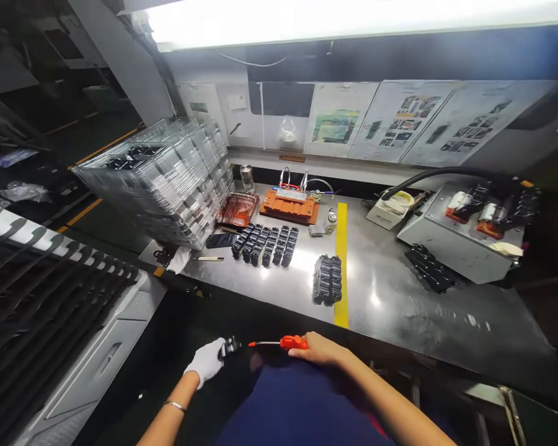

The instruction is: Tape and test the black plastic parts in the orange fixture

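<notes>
My left hand (208, 360), in a white glove, is closed round a small black moulded part (229, 348), whose kind I cannot make out. Bare and closed, my right hand (317, 348) grips a red air blow gun (294, 342). Its thin metal tube ends in a red tip that points left at the black part, a short gap away. Both hands are in front of the bench's near edge, low in the head view. Beyond them, rows of similar black parts (265, 244) lie on the metal bench (288, 291), with another black group (327, 280) beside the yellow strip.
Stacked clear plastic trays (181, 186) rise at the bench's left. An orange fixture (289, 205) stands at the back. To the right are a grey box (460, 229) carrying black parts and a small carton (393, 209). A slatted crate (84, 347) is at lower left.
</notes>
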Available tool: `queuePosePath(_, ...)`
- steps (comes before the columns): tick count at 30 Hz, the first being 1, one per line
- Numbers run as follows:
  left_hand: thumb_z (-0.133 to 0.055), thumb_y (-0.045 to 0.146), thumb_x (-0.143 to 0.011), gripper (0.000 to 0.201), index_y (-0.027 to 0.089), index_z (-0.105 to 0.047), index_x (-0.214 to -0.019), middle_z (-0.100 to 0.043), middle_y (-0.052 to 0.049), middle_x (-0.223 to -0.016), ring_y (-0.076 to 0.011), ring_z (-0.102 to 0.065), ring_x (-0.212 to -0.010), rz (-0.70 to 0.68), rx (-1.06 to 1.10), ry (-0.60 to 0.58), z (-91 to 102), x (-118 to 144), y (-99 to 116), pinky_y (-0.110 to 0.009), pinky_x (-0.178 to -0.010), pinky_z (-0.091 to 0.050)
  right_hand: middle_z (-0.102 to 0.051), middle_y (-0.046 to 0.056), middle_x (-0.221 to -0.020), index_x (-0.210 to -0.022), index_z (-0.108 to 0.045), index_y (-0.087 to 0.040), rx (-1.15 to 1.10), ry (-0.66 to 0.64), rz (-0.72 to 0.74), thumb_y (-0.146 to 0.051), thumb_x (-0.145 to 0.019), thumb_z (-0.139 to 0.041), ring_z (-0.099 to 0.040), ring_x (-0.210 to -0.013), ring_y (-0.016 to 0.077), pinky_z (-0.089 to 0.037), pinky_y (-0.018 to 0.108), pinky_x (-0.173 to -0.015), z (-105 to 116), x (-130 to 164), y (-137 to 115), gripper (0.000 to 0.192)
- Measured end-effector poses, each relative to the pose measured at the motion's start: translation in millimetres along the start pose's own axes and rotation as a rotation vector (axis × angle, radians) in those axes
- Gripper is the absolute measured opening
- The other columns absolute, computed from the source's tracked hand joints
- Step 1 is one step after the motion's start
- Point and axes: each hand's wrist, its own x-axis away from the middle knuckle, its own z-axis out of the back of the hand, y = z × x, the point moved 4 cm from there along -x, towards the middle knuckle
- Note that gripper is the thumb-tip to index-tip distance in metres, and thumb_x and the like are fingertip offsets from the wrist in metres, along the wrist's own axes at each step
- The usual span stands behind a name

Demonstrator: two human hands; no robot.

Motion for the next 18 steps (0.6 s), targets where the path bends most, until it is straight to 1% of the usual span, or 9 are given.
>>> queuePosePath(2, -0.070, 0.014, -0.050, 0.019, 0.026, -0.055, -0.055, -0.052, 0.001, -0.056, -0.0312, -0.063, -0.086, -0.149, -0.231, -0.100, -13.7, -12.0, 29.5, -0.053, -0.102, -0.032, -0.052, 0.001, -0.063, -0.068, -0.059, -0.015, -0.009, -0.017, -0.033, -0.064, -0.076, -0.055, -0.045, -0.054, 0.0109, -0.028, 0.023, -0.049, 3.3, 5.6, 25.3, 0.050)
queuePosePath(4, -0.071, 0.015, -0.049, 0.019, 0.026, -0.057, -0.056, -0.053, 0.001, -0.056, -0.0304, -0.061, -0.075, -0.182, -0.317, -0.139, -27.0, -27.9, 65.3, -0.054, -0.097, -0.036, -0.058, 0.004, -0.070, -0.075, -0.062, -0.014, -0.012, 0.004, -0.097, -0.063, -0.076, -0.055, -0.053, -0.061, 0.0148, -0.033, 0.024, -0.053, 4.7, 10.8, 53.5, 0.049)
queuePosePath(6, -0.075, 0.022, -0.049, 0.021, 0.024, -0.062, -0.065, -0.060, -0.002, -0.062, -0.0313, -0.061, -0.072, -0.144, -0.312, -0.085, -45.1, -48.2, 109.9, -0.051, -0.088, -0.042, -0.063, 0.007, -0.080, -0.084, -0.064, -0.015, -0.011, 0.014, -0.144, -0.063, -0.076, -0.055, -0.060, -0.071, 0.0206, -0.038, 0.027, -0.059, 3.1, 15.1, 79.5, 0.049)
queuePosePath(8, -0.075, 0.033, -0.056, 0.025, 0.020, -0.065, -0.073, -0.065, -0.009, -0.071, -0.0335, -0.062, -0.078, -0.122, -0.256, -0.025, -76.1, -70.9, 159.9, -0.046, -0.085, -0.042, -0.066, 0.009, -0.088, -0.089, -0.064, -0.017, -0.007, 0.011, -0.170, -0.063, -0.077, -0.053, -0.063, -0.080, 0.0261, -0.042, 0.031, -0.065, -0.2, 18.1, 99.3, 0.049)
queuePosePath(11, -0.070, 0.037, -0.064, 0.029, 0.018, -0.065, -0.086, -0.068, -0.015, -0.087, -0.0335, -0.062, -0.090, -0.150, -0.248, -0.003, -144.8, -106.2, 227.0, -0.042, -0.087, -0.041, -0.067, 0.010, -0.093, -0.086, -0.063, -0.020, -0.011, 0.026, -0.195, -0.058, -0.081, -0.048, -0.065, -0.088, 0.0306, -0.043, 0.035, -0.069, -4.7, 20.5, 115.3, 0.041)
queuePosePath(13, -0.070, 0.036, -0.067, 0.032, 0.014, -0.063, -0.089, -0.067, -0.020, -0.091, -0.0355, -0.062, -0.094, -0.142, -0.362, 0.063, -188.3, -127.4, 258.6, -0.043, -0.086, -0.041, -0.068, 0.011, -0.094, -0.082, -0.059, -0.021, -0.031, 0.059, -0.205, -0.055, -0.083, -0.046, -0.065, -0.091, 0.0317, -0.043, 0.035, -0.069, -6.7, 21.4, 120.0, 0.037)
queuePosePath(14, -0.070, 0.038, -0.069, 0.034, 0.012, -0.063, -0.090, -0.066, -0.022, -0.092, -0.0365, -0.062, -0.094, -0.145, -0.398, 0.086, -206.0, -136.5, 271.4, -0.045, -0.086, -0.041, -0.068, 0.011, -0.094, -0.082, -0.058, -0.022, -0.042, 0.082, -0.208, -0.055, -0.084, -0.046, -0.065, -0.092, 0.0319, -0.043, 0.035, -0.070, -7.4, 22.0, 121.8, 0.035)
queuePosePath(16, -0.066, 0.042, -0.074, 0.035, 0.010, -0.062, -0.089, -0.065, -0.024, -0.093, -0.0370, -0.060, -0.097, -0.179, -0.424, 0.136, -227.8, -152.6, 294.7, -0.046, -0.086, -0.040, -0.069, 0.010, -0.094, -0.082, -0.054, -0.024, -0.058, 0.134, -0.211, -0.054, -0.085, -0.044, -0.065, -0.092, 0.0321, -0.042, 0.035, -0.070, -7.9, 23.9, 125.2, 0.032)
queuePosePath(18, -0.058, 0.041, -0.083, 0.032, 0.010, -0.061, -0.088, -0.063, -0.024, -0.097, -0.0360, -0.056, -0.105, -0.246, -0.383, 0.193, -229.9, -167.9, 315.7, -0.044, -0.089, -0.039, -0.069, 0.009, -0.093, -0.083, -0.051, -0.026, -0.066, 0.196, -0.201, -0.055, -0.085, -0.043, -0.065, -0.090, 0.0315, -0.042, 0.035, -0.071, -7.2, 26.8, 126.8, 0.031)
